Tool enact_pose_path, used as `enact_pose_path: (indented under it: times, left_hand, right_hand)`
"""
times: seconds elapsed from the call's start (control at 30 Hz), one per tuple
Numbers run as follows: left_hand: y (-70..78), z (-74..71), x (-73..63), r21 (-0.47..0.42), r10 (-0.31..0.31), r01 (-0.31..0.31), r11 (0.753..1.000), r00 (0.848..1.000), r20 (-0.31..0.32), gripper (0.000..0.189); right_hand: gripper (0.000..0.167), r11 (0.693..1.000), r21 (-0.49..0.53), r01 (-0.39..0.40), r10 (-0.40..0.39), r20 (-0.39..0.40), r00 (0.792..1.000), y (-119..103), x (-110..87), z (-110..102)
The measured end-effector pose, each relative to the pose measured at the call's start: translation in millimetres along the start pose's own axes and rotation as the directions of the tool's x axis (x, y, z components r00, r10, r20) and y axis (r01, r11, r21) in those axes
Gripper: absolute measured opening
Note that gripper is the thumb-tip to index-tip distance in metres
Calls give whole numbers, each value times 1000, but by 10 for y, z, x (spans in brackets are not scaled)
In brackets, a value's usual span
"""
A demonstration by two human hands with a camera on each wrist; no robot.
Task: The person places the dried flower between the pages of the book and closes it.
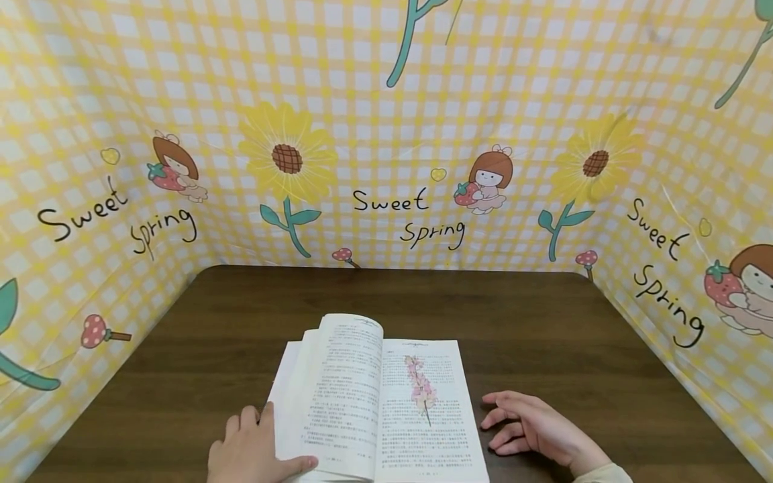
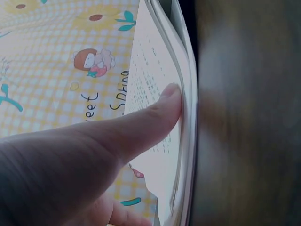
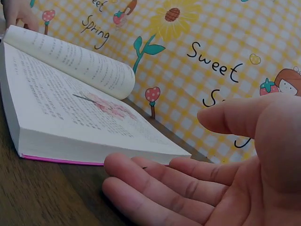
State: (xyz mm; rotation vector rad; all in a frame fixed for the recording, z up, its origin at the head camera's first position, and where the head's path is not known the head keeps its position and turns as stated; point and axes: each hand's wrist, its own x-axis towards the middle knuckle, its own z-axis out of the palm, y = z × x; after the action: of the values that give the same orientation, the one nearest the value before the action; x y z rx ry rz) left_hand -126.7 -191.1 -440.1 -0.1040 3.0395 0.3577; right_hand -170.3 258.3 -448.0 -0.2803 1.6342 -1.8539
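Note:
An open book [image 1: 431,443] with printed pages lies on the table, its left-hand pages [image 1: 344,396] curving upward. On its right page rests a flat sprig of pink flowers [image 1: 421,389] with a thin dark stem. My left hand [image 1: 250,449] holds the book at its lower left, with the thumb [image 2: 162,106] pressed on the page near the bottom edge and the other fingers at the left side. Just right of the book, my right hand [image 1: 534,429] holds nothing. Its fingers [image 3: 174,188] are loosely bent, apart from the pages, with the palm partly turned up in the right wrist view.
The dark brown wooden table [image 1: 253,302] extends behind and to both sides of the book. A yellow checked cloth [image 1: 374,134] with sunflowers and lettering hangs around its back and sides.

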Motion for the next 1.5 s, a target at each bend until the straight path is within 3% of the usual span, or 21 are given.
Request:
enact_pose_path:
  times: [0.33, 0.73, 0.93, 1.23, 1.5]
  left_hand:
    - [16, -57, -20, -59, -44, 43, 997, 999, -14, 118]
    - [17, -139, 19, -121, -125, 125, 985, 992, 9, 117]
    - [25, -121, -7, -142, -199, 203, 969, 979, 44, 116]
    - [-5, -123, -23, -206, -255, 267, 942, 964, 80, 111]
    - [-94, -77, 16, -255, -262, 285, 924, 958, 120, 118]
  right_hand:
    - [52, 1000, 6, -17, 17, 0, 1000, 45, 24, 3]
    - [52, 999, -30, -15, 14, -36, 999, 26, 59, 21]
    - [50, 1000, -30, -9, 8, -23, 1000, 39, 61, 31]
    - [50, 999, -23, -23, 22, -36, 999, 44, 45, 65]
    - [47, 1000, -20, -10, 8, -53, 999, 44, 52, 74]
